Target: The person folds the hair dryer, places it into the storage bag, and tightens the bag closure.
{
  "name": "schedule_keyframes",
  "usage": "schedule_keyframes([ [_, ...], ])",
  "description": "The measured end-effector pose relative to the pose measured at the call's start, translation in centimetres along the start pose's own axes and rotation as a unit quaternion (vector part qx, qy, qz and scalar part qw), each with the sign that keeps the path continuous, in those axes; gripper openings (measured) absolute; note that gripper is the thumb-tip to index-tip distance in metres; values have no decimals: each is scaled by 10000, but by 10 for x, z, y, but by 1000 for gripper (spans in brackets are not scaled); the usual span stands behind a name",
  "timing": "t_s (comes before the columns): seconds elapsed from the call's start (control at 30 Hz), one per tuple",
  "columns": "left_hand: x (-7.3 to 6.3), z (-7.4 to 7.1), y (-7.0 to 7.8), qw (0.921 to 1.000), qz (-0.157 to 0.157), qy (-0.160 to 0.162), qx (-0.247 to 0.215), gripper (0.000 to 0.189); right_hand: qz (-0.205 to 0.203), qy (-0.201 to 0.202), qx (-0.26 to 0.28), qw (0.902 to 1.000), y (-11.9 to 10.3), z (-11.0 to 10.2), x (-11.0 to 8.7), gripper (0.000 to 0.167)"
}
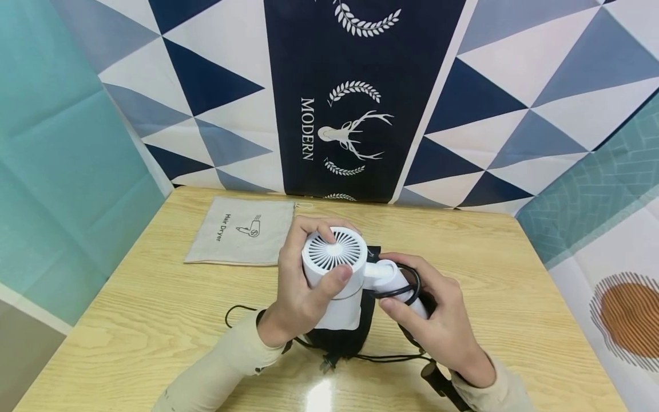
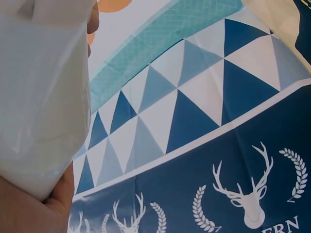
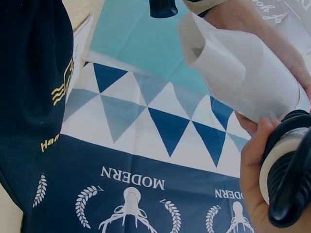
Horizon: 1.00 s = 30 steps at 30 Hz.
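Hair dryer (image 1: 346,300), head view: held above the table (image 1: 489,274), left hand (image 1: 300,303) curled round the barrel (image 1: 337,317), right hand (image 1: 447,317) gripping the handle (image 1: 385,276), presumably sharing its weight. Left wrist view: barrel at left. Right wrist view: black cord (image 3: 286,194) wound about the handle (apparently for compactness).

Smooth plastic dryer (image 1: 361,270); cloth pouch (image 1: 239,232)
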<state>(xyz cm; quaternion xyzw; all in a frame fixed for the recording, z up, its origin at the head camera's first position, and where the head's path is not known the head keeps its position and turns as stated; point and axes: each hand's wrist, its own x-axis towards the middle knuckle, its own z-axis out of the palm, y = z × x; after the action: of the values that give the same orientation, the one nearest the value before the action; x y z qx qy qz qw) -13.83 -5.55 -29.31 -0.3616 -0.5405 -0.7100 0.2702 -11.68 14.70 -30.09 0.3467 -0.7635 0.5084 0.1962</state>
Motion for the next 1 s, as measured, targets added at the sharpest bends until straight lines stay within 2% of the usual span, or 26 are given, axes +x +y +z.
schedule_keyframes([
  [0.27,-1,0,-2,9999,-118,119,36,48,79,391,-32,9992,0,6,-2,55],
  [0.43,-2,1,-2,9997,-114,216,43,48,54,494,51,9988,0,7,-3,54],
  [0.8,-6,2,-4,9995,54,321,-36,46,-46,696,315,9971,0,10,-4,50],
  [1.0,-3,4,-2,9993,211,277,96,43,-158,849,495,9950,0,12,-6,48],
])
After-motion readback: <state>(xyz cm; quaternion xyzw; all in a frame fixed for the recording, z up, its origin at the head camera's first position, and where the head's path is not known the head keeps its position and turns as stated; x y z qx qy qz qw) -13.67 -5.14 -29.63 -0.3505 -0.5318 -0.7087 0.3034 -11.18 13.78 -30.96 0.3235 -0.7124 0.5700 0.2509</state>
